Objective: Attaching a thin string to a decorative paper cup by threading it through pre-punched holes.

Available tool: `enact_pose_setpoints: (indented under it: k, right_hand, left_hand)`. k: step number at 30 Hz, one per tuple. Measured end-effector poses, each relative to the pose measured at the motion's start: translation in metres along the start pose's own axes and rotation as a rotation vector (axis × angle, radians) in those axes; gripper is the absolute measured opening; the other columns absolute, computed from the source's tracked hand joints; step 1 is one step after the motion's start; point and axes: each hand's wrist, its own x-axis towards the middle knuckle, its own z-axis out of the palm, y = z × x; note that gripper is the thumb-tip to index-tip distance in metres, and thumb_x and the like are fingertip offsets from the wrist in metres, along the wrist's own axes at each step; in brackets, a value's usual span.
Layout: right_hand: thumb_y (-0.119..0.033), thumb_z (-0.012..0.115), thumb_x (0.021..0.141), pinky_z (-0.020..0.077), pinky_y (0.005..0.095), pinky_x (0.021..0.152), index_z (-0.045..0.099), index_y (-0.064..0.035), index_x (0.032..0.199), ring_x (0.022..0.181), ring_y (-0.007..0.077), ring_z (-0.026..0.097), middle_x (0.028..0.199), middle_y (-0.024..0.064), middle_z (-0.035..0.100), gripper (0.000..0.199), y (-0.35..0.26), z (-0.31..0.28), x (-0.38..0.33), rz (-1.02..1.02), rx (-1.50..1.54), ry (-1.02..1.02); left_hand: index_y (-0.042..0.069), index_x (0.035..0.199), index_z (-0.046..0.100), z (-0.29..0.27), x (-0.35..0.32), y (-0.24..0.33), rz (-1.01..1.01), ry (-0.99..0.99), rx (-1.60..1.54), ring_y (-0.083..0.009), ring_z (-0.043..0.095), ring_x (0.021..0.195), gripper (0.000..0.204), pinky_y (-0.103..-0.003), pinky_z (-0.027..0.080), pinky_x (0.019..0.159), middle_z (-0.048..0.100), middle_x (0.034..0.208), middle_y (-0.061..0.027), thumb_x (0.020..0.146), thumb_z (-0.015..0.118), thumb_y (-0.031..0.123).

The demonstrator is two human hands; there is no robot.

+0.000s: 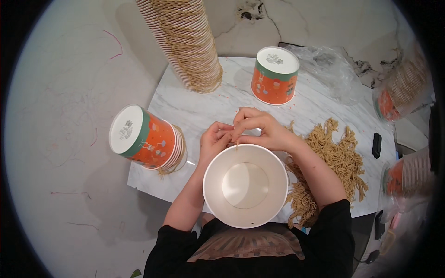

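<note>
A paper bucket (245, 185) with a white inside stands open end up against my black shirt. A small dark hole shows near its rim on my side. At its far rim a short bit of tan cord (238, 145) pokes out under my fingers. My left hand (216, 141) is closed, its thumb and fingers pinched together at that rim. My right hand (262, 127) meets it there, also pinching, and the fingertips of both hands hide most of the cord. A loose heap of tan cords (333, 160) lies beside my right forearm, partly beneath it.
Nested orange-and-green buckets (153, 139) lie tilted at the left. One bucket (276, 76) stands upside down at the back, near clear plastic wrap (329, 69). A tall corded stack (185, 46) rises behind. Bagged buckets (403, 90) and a small black object (377, 145) are at the right.
</note>
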Motion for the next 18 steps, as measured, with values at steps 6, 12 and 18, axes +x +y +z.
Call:
enact_pose_setpoints:
  k: [6,12,18]
  right_hand:
    - [-0.006,0.077,0.080,0.0459,0.0346,0.092,0.077,-0.0103,0.089,0.097,0.0184,0.059,0.096,0.0019,0.061,0.010,-0.006,-0.009,-0.001,-0.058,-0.032,-0.059]
    - [-0.008,0.077,0.080,0.0364,0.0480,0.114,0.078,-0.0137,0.090,0.101,0.0205,0.061,0.098,0.0008,0.062,0.012,-0.006,-0.007,-0.002,-0.097,-0.137,-0.094]
    - [-0.009,0.077,0.080,0.0333,0.0499,0.117,0.078,-0.0139,0.090,0.101,0.0207,0.062,0.097,0.0006,0.062,0.011,-0.012,-0.007,0.000,-0.104,-0.073,-0.102]
  left_hand:
    - [-0.003,0.099,0.061,0.000,0.001,-0.002,0.052,0.050,0.244,-0.0107,0.069,0.076,0.007,-0.025,0.053,0.064,0.074,0.086,-0.0115,0.095,0.063,0.002]
    - [-0.003,0.097,0.063,0.003,-0.003,0.005,0.086,0.073,0.450,-0.0102,0.069,0.076,0.007,-0.026,0.052,0.064,0.075,0.085,-0.0108,0.094,0.065,0.004]
    - [-0.003,0.095,0.063,-0.004,0.001,-0.004,0.075,0.056,0.399,-0.0108,0.070,0.075,0.007,-0.026,0.053,0.065,0.075,0.086,-0.0116,0.094,0.065,0.003]
